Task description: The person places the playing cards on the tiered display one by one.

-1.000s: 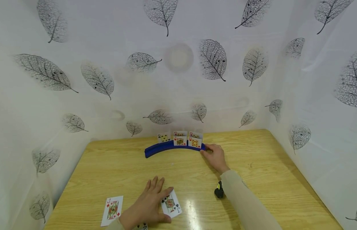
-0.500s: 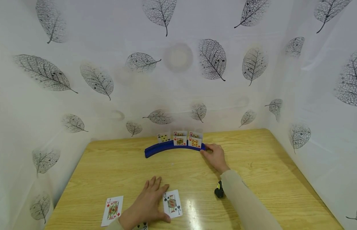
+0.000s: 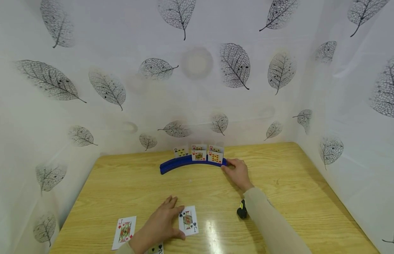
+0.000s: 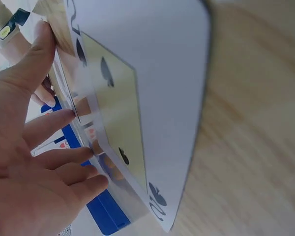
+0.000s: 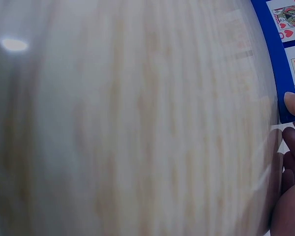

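Note:
My left hand point(image 3: 160, 222) lies low over the front of the table, fingers extended, with its forefinger and thumb at the left edge of a jack of spades point(image 3: 188, 221). A two of spades point(image 4: 162, 59) lies under my left wrist, partly covered in the head view. The jack of diamonds point(image 3: 125, 231) is face up to the left. Farther back, my right hand point(image 3: 238, 173) pinches the right end of a curved blue card holder point(image 3: 174, 163). In the holder stand several cards, among them a ten of hearts point(image 3: 215, 157) and a red face card point(image 3: 199, 155) in front.
A small black object with a yellow mark point(image 3: 242, 210) lies beside the right sleeve point(image 3: 270, 215). The wooden table point(image 3: 127, 187) is enclosed by white leaf-patterned sheeting point(image 3: 197, 102) at the back and both sides.
The jack of spades has turned more upright, then shifted slightly left and away from me with my left hand. My right hand and the card holder have stayed put.

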`<act>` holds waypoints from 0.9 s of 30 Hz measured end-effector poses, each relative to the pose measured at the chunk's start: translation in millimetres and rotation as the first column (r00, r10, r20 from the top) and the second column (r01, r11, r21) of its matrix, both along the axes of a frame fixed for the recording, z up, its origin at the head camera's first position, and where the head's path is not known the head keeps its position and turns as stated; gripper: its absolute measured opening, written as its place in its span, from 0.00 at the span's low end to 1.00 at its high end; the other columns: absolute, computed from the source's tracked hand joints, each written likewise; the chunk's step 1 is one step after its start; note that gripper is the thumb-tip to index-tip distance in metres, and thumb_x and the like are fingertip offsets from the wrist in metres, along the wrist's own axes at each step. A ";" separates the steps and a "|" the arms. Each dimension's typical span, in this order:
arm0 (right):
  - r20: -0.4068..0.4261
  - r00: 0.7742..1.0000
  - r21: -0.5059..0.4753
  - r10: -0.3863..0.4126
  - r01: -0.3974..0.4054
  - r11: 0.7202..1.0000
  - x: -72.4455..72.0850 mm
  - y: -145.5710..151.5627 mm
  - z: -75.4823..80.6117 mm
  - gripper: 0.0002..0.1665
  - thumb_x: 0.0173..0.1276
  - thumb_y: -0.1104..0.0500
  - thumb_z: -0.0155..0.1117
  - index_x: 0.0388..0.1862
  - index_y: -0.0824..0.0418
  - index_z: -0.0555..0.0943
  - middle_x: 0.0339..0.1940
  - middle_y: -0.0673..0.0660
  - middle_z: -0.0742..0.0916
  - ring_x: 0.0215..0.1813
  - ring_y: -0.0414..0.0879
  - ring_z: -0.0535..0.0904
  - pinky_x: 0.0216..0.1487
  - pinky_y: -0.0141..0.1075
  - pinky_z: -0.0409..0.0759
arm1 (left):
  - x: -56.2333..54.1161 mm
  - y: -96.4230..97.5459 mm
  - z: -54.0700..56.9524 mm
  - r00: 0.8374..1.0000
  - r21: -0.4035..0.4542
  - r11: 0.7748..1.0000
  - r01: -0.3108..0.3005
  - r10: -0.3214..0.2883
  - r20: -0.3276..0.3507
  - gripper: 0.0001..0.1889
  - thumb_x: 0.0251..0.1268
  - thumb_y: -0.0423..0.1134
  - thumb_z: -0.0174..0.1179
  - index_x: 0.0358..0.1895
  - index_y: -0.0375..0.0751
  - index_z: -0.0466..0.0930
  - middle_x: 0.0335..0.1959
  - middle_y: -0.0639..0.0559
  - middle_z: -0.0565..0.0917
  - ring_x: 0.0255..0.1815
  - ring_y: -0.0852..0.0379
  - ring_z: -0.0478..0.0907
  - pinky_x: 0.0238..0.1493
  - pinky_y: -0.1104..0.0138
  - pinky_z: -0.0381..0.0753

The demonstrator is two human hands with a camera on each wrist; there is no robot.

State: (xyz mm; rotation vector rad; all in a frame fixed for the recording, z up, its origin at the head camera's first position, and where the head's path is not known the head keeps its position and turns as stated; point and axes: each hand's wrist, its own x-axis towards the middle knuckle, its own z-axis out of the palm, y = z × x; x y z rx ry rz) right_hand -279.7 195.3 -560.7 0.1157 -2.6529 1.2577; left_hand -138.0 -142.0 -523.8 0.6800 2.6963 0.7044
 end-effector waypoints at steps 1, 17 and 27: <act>-0.001 1.000 0.001 -0.001 0.001 1.000 0.0 0.0 -0.1 0.26 0.71 0.57 0.74 0.62 0.70 0.84 0.55 0.67 0.89 0.62 0.65 0.79 0.69 0.60 0.74 | 0.1 -0.4 0.3 1.000 -0.003 1.000 0.007 -0.007 0.001 0.50 0.41 0.67 0.80 0.71 0.46 0.80 0.79 0.28 0.67 0.81 0.23 0.59 0.74 0.30 0.66; 0.019 1.000 -0.007 -0.009 0.009 1.000 0.8 -1.0 0.5 0.26 0.72 0.56 0.74 0.63 0.70 0.84 0.56 0.67 0.89 0.62 0.64 0.78 0.69 0.59 0.74 | 4.3 -6.8 -2.1 0.997 -0.069 0.996 0.061 -0.064 -0.046 0.45 0.58 0.67 0.72 0.78 0.55 0.72 0.81 0.27 0.61 0.82 0.21 0.52 0.79 0.29 0.54; 0.011 1.000 -0.003 -0.009 0.009 1.000 0.5 -1.0 0.0 0.26 0.71 0.56 0.74 0.63 0.69 0.84 0.56 0.66 0.89 0.62 0.64 0.79 0.69 0.60 0.74 | 4.3 -7.8 0.2 0.999 -0.023 0.999 0.048 -0.048 -0.008 0.45 0.56 0.66 0.73 0.77 0.53 0.73 0.81 0.24 0.59 0.83 0.19 0.49 0.78 0.26 0.51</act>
